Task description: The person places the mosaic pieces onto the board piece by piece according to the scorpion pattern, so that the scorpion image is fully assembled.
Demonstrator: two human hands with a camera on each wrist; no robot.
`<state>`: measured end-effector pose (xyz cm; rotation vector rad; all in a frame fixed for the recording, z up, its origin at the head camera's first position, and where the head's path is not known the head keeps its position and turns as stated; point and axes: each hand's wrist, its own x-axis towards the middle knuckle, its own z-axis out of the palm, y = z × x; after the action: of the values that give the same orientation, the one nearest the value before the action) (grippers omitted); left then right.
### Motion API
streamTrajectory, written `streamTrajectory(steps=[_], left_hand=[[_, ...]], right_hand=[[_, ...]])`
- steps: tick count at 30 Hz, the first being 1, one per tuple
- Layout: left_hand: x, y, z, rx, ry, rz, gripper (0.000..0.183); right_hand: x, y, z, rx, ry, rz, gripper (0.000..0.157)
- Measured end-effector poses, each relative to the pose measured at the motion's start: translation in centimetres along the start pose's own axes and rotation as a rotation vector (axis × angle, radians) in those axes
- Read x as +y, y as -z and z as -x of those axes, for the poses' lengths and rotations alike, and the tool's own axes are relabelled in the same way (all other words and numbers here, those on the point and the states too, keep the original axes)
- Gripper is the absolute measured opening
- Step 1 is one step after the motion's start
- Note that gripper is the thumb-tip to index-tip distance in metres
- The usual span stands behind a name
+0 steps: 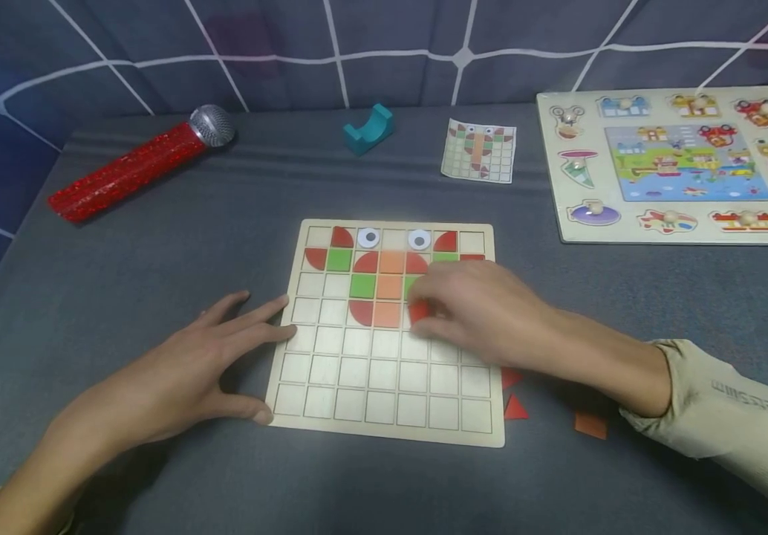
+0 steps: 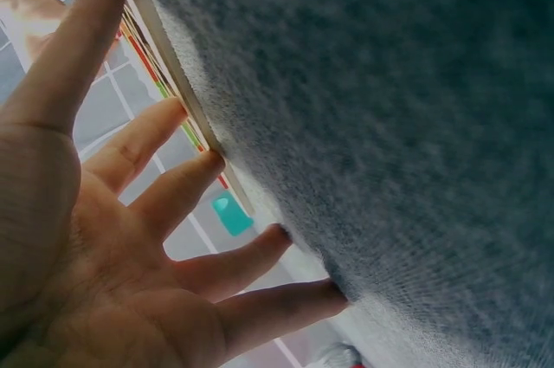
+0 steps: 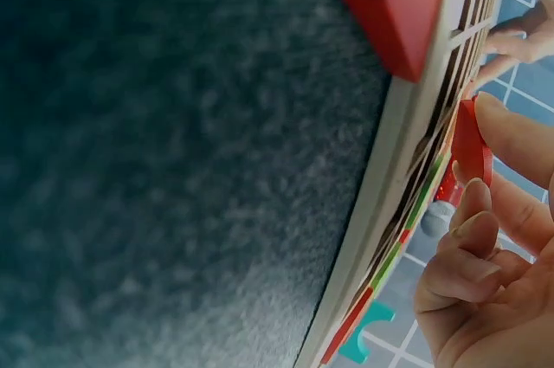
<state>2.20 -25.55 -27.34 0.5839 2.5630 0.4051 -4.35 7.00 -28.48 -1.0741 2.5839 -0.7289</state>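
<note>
A wooden grid board lies flat in the head view, its upper rows set with red quarter-circle pieces, green squares, orange squares and two eye discs. My right hand pinches a red piece with a curved edge between thumb and fingers, over the fourth row beside an orange square. My left hand has its fingers spread, with fingertips and thumb at the board's left edge. Part of the board's right side is hidden by the right hand.
Near the board's lower right lie a red triangle, another red piece and an orange square. Behind stand a printed pattern card, a teal curved block, a red microphone and a knob puzzle.
</note>
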Motion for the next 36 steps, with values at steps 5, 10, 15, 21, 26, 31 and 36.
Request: streamTrajectory(steps=[5,10,15,21,26,31,36], left_hand=[[0.04,0.01,-0.04,0.0,0.003,-0.002,0.089],[0.09,0.03,-0.08,-0.006,0.011,-0.009,0.09],[0.12,0.03,-0.07,-0.006,0.007,-0.011,0.089],[0.11,0.01,-0.1,-0.005,0.005,-0.015,0.09],[0.15,0.03,-0.2,-0.012,0.022,-0.008,0.091],[0.22,-0.01,-0.24,-0.01,0.03,-0.017,0.091],[0.22,-0.03,-0.19,-0.004,0.026,-0.019,0.092]], right_hand=[[-0.15,-0.17,-0.3,0.002,0.012,0.029,0.016],[-0.24,-0.18,-0.49,0.004,0.018,0.042,0.016],[-0.26,-0.1,-0.37,-0.013,0.008,0.055,0.016],[-0.29,0.06,-0.11,-0.021,0.0,0.06,0.019],[-0.36,0.03,-0.08,-0.019,0.001,0.059,0.02],[-0.49,0.0,-0.14,-0.01,0.004,0.086,0.018],[-0.51,-0.08,-0.21,0.014,0.026,0.121,0.014]])
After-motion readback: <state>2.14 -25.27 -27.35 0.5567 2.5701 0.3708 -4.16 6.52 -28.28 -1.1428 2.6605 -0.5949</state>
